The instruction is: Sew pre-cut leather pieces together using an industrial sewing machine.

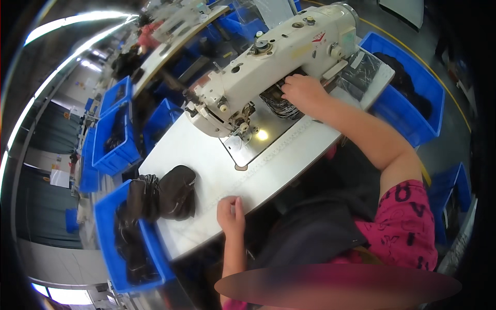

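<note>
A white industrial sewing machine point(279, 51) stands on a white table point(227, 170), its small lamp lighting the metal plate by the needle. Under the machine's arm lies a stack of dark fabric pieces point(281, 106) with pale edges. My right hand point(306, 94) reaches to the back of that stack, its fingers bent and closed on the pieces; the fingertips are partly hidden. At the table's front edge rests my left hand point(231, 214), fingers curled in and thumb up, with nothing seen in it. To its left, dark layered fabric pieces point(177, 192) lie in a bundle at the table's left end.
A blue bin point(163, 253) with dark pieces adjoins the table's left end. Another blue bin point(434, 98) with dark cloth stands beyond the right end. A clear plastic-covered dark packet point(356, 77) lies beside the machine. More blue bins point(116, 150) and worktables fill the background.
</note>
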A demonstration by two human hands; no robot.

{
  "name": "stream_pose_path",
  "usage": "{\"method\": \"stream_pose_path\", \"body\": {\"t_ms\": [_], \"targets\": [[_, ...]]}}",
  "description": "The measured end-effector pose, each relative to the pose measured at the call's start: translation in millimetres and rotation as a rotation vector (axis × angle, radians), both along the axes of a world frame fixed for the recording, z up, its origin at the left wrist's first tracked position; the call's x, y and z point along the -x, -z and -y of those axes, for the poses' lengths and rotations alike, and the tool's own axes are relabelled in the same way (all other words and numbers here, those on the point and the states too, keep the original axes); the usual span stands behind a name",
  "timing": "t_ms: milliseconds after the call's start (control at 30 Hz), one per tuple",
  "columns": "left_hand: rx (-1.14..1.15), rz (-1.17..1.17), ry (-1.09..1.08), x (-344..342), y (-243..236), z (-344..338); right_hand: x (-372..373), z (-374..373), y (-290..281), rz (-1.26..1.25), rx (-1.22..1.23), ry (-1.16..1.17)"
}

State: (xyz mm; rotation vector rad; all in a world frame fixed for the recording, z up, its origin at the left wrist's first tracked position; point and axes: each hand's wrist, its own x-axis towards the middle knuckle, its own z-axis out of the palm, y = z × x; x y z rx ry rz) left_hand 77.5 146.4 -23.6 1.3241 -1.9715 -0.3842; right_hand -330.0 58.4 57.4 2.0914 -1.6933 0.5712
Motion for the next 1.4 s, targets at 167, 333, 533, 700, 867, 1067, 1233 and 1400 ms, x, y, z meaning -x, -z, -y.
{"method": "stream_pose_path", "body": {"t_ms": [167,333,533,700,867,1067,1233,1400], "targets": [[0.071,0.165,-0.09,16,7,17,-2,16,4,0.089,0.035,0.041],[0.054,0.107,-0.05,13,6,16,5,-4,-18,0.347,0.029,0.043],[0.049,0.122,-0.075,4,6,10,-50,-55,-23,0.445,0.067,-0.146],[0.064,0.139,-0.067,11,2,13,-122,-100,53,0.455,-0.132,-0.439],[0.058,0.113,-0.051,17,0,17,-163,-96,83,0.177,-0.301,-0.354],[0.064,0.002,-0.097,2,3,15,-178,-61,85,0.129,-0.346,-0.601],[0.382,0.308,-0.213,-42,-29,54,-192,-31,92,0.13,-0.409,-0.659],[0.219,0.655,-0.452,-74,-45,99,-193,-24,90,0.165,-0.453,-0.631]]}}
